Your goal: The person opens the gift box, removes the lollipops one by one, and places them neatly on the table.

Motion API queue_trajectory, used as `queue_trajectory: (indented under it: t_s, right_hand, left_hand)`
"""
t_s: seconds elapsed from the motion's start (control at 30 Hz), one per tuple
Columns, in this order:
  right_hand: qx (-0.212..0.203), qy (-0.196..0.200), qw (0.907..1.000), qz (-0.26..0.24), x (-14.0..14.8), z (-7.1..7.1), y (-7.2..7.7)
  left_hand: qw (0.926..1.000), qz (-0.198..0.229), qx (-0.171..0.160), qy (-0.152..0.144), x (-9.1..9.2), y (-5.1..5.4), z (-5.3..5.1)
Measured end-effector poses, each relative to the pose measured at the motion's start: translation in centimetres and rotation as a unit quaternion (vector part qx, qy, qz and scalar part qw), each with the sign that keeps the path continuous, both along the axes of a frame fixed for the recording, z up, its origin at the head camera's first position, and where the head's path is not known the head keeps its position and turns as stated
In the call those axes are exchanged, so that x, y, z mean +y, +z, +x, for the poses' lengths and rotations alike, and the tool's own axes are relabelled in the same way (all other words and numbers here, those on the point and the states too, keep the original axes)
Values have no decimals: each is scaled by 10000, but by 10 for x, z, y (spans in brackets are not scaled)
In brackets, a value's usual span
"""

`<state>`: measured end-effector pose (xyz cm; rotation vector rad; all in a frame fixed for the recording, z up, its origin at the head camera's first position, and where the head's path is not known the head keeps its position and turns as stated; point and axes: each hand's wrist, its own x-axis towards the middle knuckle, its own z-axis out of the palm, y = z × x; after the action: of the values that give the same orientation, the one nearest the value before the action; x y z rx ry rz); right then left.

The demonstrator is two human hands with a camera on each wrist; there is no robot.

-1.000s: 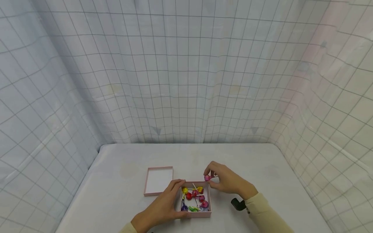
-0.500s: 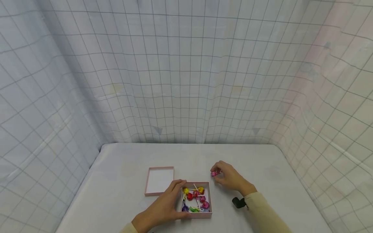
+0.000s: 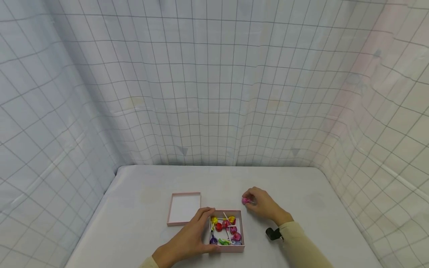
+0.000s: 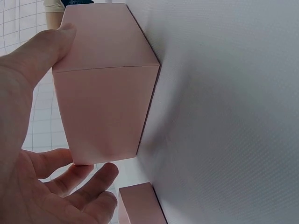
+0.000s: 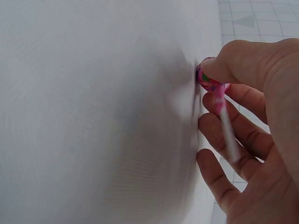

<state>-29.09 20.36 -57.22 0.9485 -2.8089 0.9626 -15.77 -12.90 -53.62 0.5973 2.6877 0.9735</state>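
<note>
A pink box with white inside holds several wrapped lollipops, among them a red lollipop, yellow, pink, green and dark blue ones. My left hand grips the box by its left side, thumb at the near wall and fingers at the far corner; the left wrist view shows the thumb on the pink wall. Right of the box's far corner, my right hand pinches a pink lollipop between thumb and fingers. Its candy head is down at the tabletop, and its white stick points back toward the palm.
The box's shallow lid lies inside up, to the left behind the box. A black wrist strap piece sticks out beside the right sleeve. White cloth covers the table, and checked curtains enclose its back and sides.
Holding the pink lollipop, my right hand has moved right, away from the box's far corner, and down to the table. My left hand stays on the box.
</note>
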Motion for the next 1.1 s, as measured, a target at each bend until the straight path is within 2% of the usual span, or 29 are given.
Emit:
queue_trajectory:
  t_s: [0.37, 0.63, 0.83, 0.97, 1.1]
  right_hand:
    - [449, 58, 9989, 95, 3, 1, -3]
    - [427, -43, 9989, 164, 5, 3, 1]
    - [274, -376, 9984, 321, 6, 9, 5]
    - [173, -517, 9982, 261, 6, 12, 8]
    - [254, -469, 9985, 142, 5, 16, 14]
  left_hand:
    - [10000, -13, -2, -11, 1, 0, 1]
    - [9999, -50, 92, -34, -1, -3, 0]
    - [9999, -56, 121, -59, -1, -5, 0]
    - [9999, -58, 105, -50, -1, -5, -1]
    - [10000, -35, 27, -18, -1, -3, -1]
